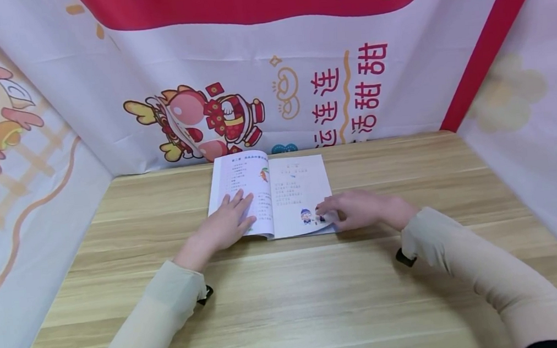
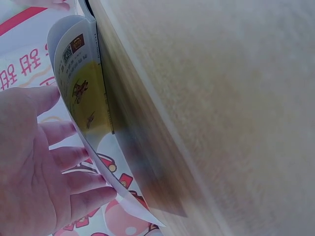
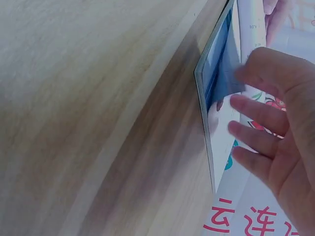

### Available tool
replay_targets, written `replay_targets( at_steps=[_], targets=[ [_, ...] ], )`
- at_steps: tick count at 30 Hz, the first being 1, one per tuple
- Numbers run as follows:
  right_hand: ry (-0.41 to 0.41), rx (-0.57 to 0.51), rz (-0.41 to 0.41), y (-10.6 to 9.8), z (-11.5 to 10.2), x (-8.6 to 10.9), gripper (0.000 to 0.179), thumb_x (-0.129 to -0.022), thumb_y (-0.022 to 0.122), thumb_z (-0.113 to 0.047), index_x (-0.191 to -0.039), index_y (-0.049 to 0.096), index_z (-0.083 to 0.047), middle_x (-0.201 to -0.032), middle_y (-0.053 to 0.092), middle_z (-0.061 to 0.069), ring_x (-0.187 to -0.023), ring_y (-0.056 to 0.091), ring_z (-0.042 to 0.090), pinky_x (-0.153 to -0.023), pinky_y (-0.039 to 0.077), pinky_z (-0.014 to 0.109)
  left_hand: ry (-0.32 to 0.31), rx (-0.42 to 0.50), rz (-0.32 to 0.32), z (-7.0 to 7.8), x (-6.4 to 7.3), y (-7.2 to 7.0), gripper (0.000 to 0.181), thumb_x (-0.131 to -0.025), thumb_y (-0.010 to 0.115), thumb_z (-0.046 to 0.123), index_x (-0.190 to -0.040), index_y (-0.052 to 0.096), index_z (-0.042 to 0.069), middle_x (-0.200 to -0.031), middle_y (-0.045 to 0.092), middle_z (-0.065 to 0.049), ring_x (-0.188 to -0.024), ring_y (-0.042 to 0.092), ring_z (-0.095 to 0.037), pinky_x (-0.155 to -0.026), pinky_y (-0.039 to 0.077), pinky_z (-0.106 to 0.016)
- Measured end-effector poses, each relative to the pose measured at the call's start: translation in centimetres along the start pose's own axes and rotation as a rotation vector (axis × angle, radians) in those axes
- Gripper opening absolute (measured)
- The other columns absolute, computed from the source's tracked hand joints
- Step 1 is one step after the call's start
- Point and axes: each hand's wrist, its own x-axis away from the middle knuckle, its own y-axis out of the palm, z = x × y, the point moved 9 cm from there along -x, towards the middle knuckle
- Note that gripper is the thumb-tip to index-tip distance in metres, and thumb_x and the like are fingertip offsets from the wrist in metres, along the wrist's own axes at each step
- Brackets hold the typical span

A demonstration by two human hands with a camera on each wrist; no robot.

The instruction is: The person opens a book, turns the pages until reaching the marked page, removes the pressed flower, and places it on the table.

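An open book (image 1: 300,194) lies on the table with printed text and small coloured drawings on both pages. My left hand (image 1: 229,218) rests on the left page with its fingers spread and fairly straight. In the left wrist view, the left hand (image 2: 44,172) lies along the curved edge of the book's left side, the yellow back cover (image 2: 88,98) showing beneath. My right hand (image 1: 361,208) is at the lower right corner of the right page, which curls up there. In the right wrist view, thumb and bent fingers (image 3: 261,115) pinch the lifted page (image 3: 229,81).
The wood-grain table (image 1: 300,305) extends around the book on all sides. Behind it hangs a white cloth backdrop (image 1: 248,49) with red lettering and cartoon figures, and similar cloths close off the left and right sides. A dark wrist device (image 1: 406,257) shows below the right sleeve.
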Motion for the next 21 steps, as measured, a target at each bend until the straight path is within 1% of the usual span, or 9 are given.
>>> replay_targets(
  at_steps=[3,4,6,9,13,17,21],
  targets=[
    [-0.012,0.042,0.038,-0.3,-0.1,0.2,0.048,-0.094,0.071,-0.015,-0.142,0.063,-0.016,-0.150,0.055,0.007,-0.133,0.055,0.028,-0.111,0.043,0.048,0.000,0.002,0.002,0.0,0.0,0.0,0.068,-0.109,0.045,0.045,-0.165,0.022,0.012,-0.170,0.010,-0.017,-0.152,0.006,-0.049,-0.120,0.016,-0.061],
    [-0.016,0.055,0.056,-0.4,-0.2,0.3,0.049,-0.093,0.071,-0.014,-0.142,0.063,-0.016,-0.150,0.055,0.008,-0.137,0.052,0.030,-0.112,0.042,0.049,-0.002,0.003,0.000,0.0,0.0,0.0,0.069,-0.109,0.045,0.045,-0.165,0.022,0.013,-0.170,0.009,-0.017,-0.152,0.006,-0.048,-0.121,0.016,-0.061],
    [-0.019,0.082,0.102,-0.6,-0.2,0.4,0.050,-0.093,0.072,-0.012,-0.142,0.063,-0.015,-0.150,0.055,0.009,-0.140,0.049,0.031,-0.113,0.041,0.050,-0.003,0.005,-0.001,0.1,0.0,0.0,0.068,-0.109,0.045,0.045,-0.165,0.021,0.013,-0.170,0.009,-0.016,-0.153,0.006,-0.048,-0.121,0.016,-0.061],
    [-0.001,0.089,0.188,-1.0,-0.1,0.5,0.050,-0.093,0.071,-0.009,-0.142,0.062,-0.012,-0.150,0.054,0.011,-0.140,0.049,0.031,-0.113,0.041,0.049,-0.004,0.004,-0.003,0.1,0.0,0.1,0.068,-0.109,0.045,0.045,-0.165,0.021,0.014,-0.170,0.009,-0.016,-0.153,0.005,-0.047,-0.121,0.017,-0.061],
    [0.086,0.038,0.286,-1.7,0.7,0.6,0.053,-0.096,0.072,-0.012,-0.147,0.056,-0.009,-0.151,0.052,0.013,-0.140,0.048,0.032,-0.115,0.039,0.048,-0.005,-0.001,-0.004,0.1,0.1,0.1,0.068,-0.109,0.045,0.044,-0.165,0.020,0.014,-0.170,0.009,-0.015,-0.153,0.006,-0.047,-0.120,0.017,-0.061],
    [0.192,-0.044,0.334,-2.0,1.7,0.5,0.062,-0.096,0.075,-0.018,-0.152,0.050,-0.011,-0.153,0.050,0.013,-0.141,0.046,0.033,-0.116,0.037,0.050,-0.009,0.002,-0.006,0.1,0.2,0.1,0.068,-0.109,0.045,0.044,-0.165,0.020,0.014,-0.170,0.009,-0.015,-0.153,0.006,-0.047,-0.120,0.018,-0.062],
    [0.282,-0.151,0.384,-2.1,2.6,0.5,0.069,-0.093,0.077,-0.015,-0.155,0.046,-0.015,-0.155,0.046,0.012,-0.143,0.043,0.034,-0.115,0.037,0.053,-0.011,0.003,-0.004,0.1,0.2,0.0,0.068,-0.109,0.045,0.045,-0.165,0.020,0.014,-0.170,0.009,-0.015,-0.153,0.006,-0.047,-0.120,0.017,-0.062]
  ],
)
